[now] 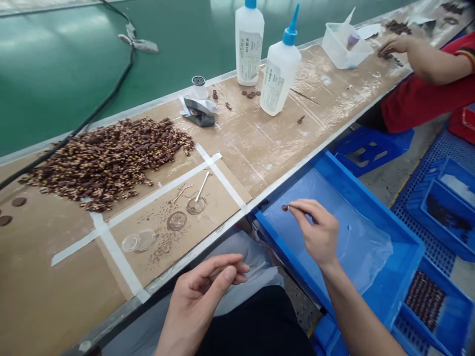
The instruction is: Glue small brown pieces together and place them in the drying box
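Note:
My right hand pinches a small dark brown piece between thumb and fingertips, above the near end of a blue plastic tray. A sheet of clear plastic film lines that tray. Over my lap, my left hand is loosely curved and holds nothing that I can see. On the table, a big heap of small brown and yellowish pieces lies to the left. Nearer to me, a taped-off cardboard patch carries clear round lids, a white cotton swab and brown crumbs.
Two white bottles with blue caps, one at the back and one nearer, stand on the table. A black cable crosses at left. At far right, a co-worker's hand is beside a white plastic bin. Blue crates stand below.

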Tool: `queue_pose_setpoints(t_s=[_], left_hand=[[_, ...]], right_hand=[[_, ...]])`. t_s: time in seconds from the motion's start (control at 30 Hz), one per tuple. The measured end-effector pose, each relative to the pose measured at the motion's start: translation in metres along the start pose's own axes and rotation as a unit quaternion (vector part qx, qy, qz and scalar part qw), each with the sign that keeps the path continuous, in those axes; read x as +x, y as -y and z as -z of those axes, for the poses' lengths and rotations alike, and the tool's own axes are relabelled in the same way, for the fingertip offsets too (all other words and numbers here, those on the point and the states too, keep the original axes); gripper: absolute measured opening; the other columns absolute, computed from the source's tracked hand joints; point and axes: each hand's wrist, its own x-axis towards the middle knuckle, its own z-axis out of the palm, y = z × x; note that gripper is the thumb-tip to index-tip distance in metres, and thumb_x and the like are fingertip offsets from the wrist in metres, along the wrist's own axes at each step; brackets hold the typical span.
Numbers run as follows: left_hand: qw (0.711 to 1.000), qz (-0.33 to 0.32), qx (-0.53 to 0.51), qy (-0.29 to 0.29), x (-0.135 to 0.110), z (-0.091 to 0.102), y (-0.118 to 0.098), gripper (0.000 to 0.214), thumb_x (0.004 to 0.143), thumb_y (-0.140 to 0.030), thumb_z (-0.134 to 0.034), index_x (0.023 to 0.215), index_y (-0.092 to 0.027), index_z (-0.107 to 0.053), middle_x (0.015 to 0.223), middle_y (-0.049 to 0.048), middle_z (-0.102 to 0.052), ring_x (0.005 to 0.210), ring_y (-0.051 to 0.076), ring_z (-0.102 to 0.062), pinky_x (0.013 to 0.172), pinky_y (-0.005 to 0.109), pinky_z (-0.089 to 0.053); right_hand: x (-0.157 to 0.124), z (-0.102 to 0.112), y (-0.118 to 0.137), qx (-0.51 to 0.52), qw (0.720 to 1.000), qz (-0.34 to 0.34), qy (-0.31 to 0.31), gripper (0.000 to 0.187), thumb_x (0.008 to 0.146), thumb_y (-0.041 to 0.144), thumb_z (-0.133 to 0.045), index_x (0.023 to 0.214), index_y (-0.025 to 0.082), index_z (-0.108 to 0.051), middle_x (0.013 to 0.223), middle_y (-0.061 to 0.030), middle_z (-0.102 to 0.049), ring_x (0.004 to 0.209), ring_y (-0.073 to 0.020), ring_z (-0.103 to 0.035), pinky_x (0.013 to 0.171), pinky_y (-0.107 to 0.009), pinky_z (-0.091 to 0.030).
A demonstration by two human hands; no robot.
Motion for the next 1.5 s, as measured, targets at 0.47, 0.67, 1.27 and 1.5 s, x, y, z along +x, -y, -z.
queue_pose_setpoints(t_s=[0.47,0.67,1.27,1.5], left_hand=[[0.999,0.014,0.044,-0.021,-0.012,0.007,0.017,0.048,0.097,-0.067,-0.09,0.118,-0.024,-0.095,0.111,0.0112,-0.093,0.102,0.031,-0.087,0.099,0.036,-0.07],[0.999,0.013,0.033,-0.03,-0.014,0.007,0.023,0.047,0.096,-0.067,-0.091,0.115,-0.025,-0.096,0.109,0.0112,-0.093,0.102,0.032,-0.087,0.098,0.037,-0.071],[0.999,0.019,0.026,-0.042,-0.01,0.014,0.028,0.052,0.092,-0.071,-0.093,0.113,-0.023,-0.096,0.108,0.0123,-0.092,0.098,0.032,-0.086,0.095,0.038,-0.072],[0.999,0.014,0.019,-0.04,-0.011,0.014,0.026,0.051,0.09,-0.07,-0.094,0.111,-0.024,-0.097,0.107,0.0124,-0.092,0.096,0.031,-0.085,0.094,0.038,-0.072]], right_hand=[[0.047,-0.079,-0.168,-0.173,0.938,-0.098,0.285,0.026,0.114,0.043,-0.081,0.109,0.017,-0.08,0.112,-0.005,-0.081,0.107,-0.0233,-0.079,0.106,-0.047,-0.066],[0.054,-0.092,-0.186,-0.226,0.922,-0.11,0.293,0.036,0.115,0.053,-0.079,0.123,0.019,-0.079,0.128,-0.009,-0.08,0.114,-0.0251,-0.079,0.107,-0.047,-0.067],[0.033,-0.107,-0.204,-0.236,0.928,-0.117,0.265,0.028,0.116,0.044,-0.08,0.114,0.016,-0.077,0.11,-0.0043,-0.079,0.1,-0.021,-0.078,0.096,-0.042,-0.07],[0.031,-0.111,-0.203,-0.197,0.939,-0.11,0.26,0.032,0.115,0.049,-0.079,0.112,0.017,-0.077,0.109,-0.0041,-0.079,0.098,-0.021,-0.078,0.096,-0.041,-0.069]])
